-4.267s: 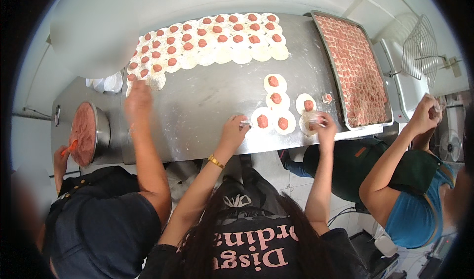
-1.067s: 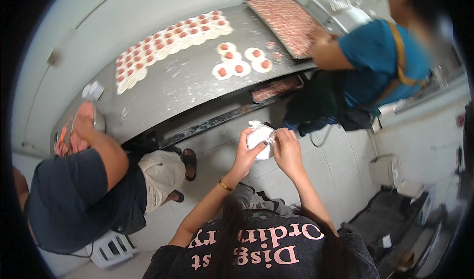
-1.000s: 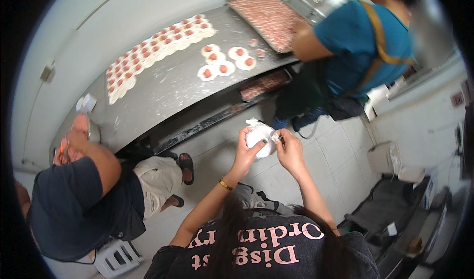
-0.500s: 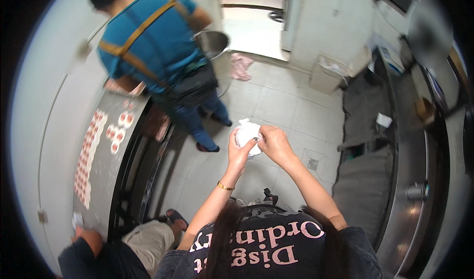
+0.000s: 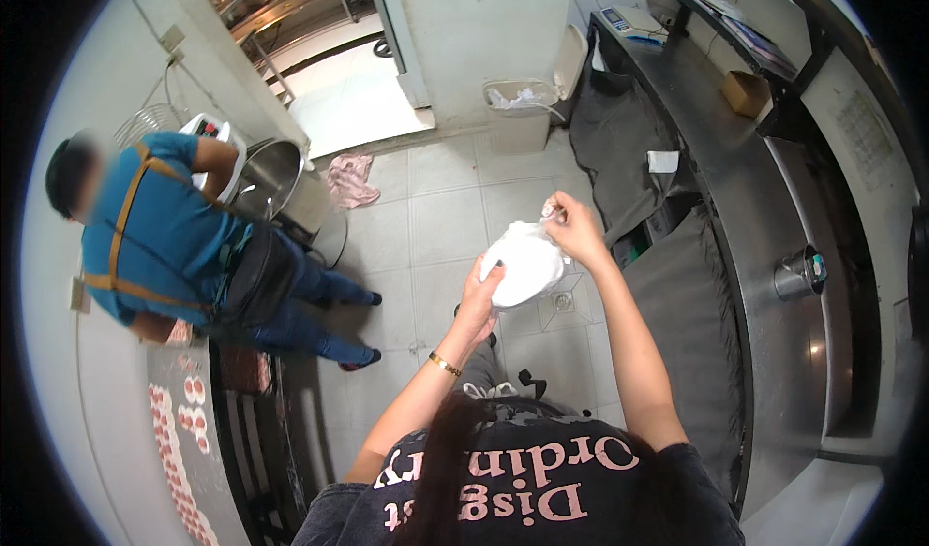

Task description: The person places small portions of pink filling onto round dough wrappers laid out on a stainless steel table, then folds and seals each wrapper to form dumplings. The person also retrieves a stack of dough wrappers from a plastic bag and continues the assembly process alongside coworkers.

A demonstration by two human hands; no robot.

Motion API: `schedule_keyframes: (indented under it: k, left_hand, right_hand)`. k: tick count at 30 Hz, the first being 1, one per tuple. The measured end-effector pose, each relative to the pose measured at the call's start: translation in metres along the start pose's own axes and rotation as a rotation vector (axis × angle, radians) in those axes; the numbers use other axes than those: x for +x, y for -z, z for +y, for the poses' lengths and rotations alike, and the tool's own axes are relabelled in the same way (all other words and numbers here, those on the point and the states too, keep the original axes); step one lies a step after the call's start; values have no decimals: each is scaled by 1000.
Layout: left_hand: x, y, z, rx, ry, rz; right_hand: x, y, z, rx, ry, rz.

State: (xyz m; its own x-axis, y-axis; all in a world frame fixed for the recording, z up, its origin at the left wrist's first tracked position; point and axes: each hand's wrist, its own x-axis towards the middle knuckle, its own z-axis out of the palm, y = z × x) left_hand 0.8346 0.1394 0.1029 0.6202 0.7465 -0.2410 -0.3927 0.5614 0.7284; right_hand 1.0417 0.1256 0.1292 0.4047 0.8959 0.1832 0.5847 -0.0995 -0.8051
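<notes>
A small clear plastic bag of something white (image 5: 527, 267) is held in front of me over the tiled floor. My left hand (image 5: 479, 293) is wrapped round its lower left side, with the thumb lying across the white bulge. At its upper right, my right hand (image 5: 573, 229) pinches the bunched end of the bag between thumb and fingers. What the white filling is cannot be made out.
A co-worker (image 5: 160, 232) bends over a steel mixing bowl (image 5: 274, 174) at left. A pink cloth (image 5: 351, 180) lies on the floor; a lidded bin (image 5: 518, 125) stands beyond. The dark counter (image 5: 711, 174) at right holds a metal container (image 5: 795, 275). Dough pieces with red filling lie on the left worktable (image 5: 215, 478).
My view has swung right, so the room shifts left and the counter shows more fully. My right hand has moved up and away from the left, drawing out the bag's end.
</notes>
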Motion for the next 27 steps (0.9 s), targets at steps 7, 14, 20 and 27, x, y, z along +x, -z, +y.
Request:
schedule_keyframes:
  k: [7,14,20,27]
  left_hand:
    - [149,7,22,-265,125,-171]
    - [302,-2,90,-242,4,-117]
    - [389,-35,105,-421,115,-313]
    - [519,-58,104,-278,25,-25]
  right_hand:
    - [92,-25,30,825,-126,-43]
    - [216,-7,28,177,163,153]
    - [310,-26,53,59,82,220]
    - [428,-13,94,997,-342,-115]
